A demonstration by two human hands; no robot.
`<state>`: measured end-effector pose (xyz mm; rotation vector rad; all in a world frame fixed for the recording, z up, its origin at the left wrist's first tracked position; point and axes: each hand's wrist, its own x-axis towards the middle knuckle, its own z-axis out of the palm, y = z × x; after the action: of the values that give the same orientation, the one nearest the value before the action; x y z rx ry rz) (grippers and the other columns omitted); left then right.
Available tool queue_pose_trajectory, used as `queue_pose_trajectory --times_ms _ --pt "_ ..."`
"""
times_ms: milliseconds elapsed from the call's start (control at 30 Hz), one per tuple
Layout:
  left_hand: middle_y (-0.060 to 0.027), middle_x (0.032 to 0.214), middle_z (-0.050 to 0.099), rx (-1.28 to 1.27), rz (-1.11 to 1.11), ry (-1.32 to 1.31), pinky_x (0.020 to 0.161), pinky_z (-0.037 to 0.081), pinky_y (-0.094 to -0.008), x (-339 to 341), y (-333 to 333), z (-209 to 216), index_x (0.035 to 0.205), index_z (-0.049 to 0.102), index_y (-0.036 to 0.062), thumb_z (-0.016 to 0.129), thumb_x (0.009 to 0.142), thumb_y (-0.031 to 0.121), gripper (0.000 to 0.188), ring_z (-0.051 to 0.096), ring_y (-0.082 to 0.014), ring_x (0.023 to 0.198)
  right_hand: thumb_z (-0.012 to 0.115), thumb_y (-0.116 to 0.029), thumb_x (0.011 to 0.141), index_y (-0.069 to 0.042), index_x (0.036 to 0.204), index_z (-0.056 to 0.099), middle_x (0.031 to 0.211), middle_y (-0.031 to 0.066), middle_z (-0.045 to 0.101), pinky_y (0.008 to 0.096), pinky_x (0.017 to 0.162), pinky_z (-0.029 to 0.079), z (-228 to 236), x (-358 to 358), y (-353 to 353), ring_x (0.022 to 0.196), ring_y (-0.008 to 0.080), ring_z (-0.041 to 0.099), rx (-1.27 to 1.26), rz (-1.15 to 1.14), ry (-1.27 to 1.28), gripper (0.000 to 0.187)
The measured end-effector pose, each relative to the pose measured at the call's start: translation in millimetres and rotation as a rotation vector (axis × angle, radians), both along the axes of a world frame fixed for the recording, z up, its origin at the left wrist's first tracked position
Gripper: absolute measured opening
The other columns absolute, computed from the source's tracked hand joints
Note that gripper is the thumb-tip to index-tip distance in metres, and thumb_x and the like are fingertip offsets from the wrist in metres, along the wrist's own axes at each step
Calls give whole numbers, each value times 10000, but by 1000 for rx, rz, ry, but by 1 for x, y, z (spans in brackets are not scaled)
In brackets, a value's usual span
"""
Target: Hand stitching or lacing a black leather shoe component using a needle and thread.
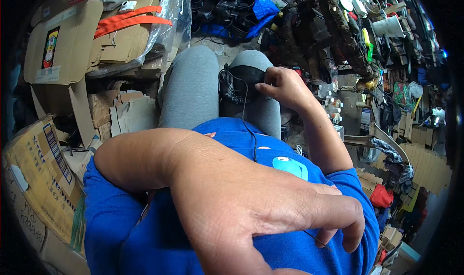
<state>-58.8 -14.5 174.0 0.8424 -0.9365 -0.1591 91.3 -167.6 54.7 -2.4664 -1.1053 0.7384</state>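
Observation:
A black shoe [249, 75] rests on my right thigh, its lower edge dark and ruffled. My right hand [282, 87] grips the shoe's right side, thumb and curled fingers pinched together. From the shoe a thin black thread [254, 138] runs down across my blue shirt and passes behind my left hand [270, 212]. That hand is raised large and close, crossing to the right in front of my chest. Its fingers are curled, and a short length of thread shows beside them. The exact hold on the thread is partly hidden.
Flattened cardboard boxes [60, 47] and orange straps [133, 21] lie at the left. Black footwear [237, 6] sits on a blue sheet [263, 9] at the far side. Cluttered shelves [367, 43] and small clear bottles [332, 105] stand at the right.

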Motion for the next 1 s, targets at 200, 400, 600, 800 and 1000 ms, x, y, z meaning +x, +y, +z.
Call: queue_pose_trajectory --times_ms 200,400,600,800,1000 --pt "-142 1002 565 47 106 -51 821 409 -321 2 -3 -1 1119 532 -86 755 635 422 737 529 -219 967 675 -200 786 13 790 611 593 100 538 329 542 402 2 2 -7 547 149 481 -111 50 145 222" --pt "-102 971 628 671 1116 311 616 479 -207 -6 75 1 1145 556 4 554 880 97 281 594 -119 744 602 -228 800 -29 707 583 654 167 581 418 578 421 7 2 -33 611 336 557 -85 139 117 220" --pt "-63 896 638 987 1216 330 800 450 -288 17 102 -112 938 675 33 677 793 151 188 577 -156 893 652 -114 841 -6 733 536 637 -43 442 242 528 357 46 2 -67 617 39 413 231 -271 513 192" --pt "-100 951 575 1041 874 179 813 451 -320 56 31 -185 999 666 73 684 767 175 254 564 -250 911 603 -90 857 -8 975 571 812 48 589 271 697 452 18 -7 -47 768 105 532 314 -174 314 147" --pt "-127 913 559 1118 933 269 780 464 -362 37 24 -182 889 606 48 688 750 180 208 574 -300 869 598 -255 831 -6 1040 544 930 203 633 403 807 457 -4 -12 4 888 362 612 111 -50 -58 329"
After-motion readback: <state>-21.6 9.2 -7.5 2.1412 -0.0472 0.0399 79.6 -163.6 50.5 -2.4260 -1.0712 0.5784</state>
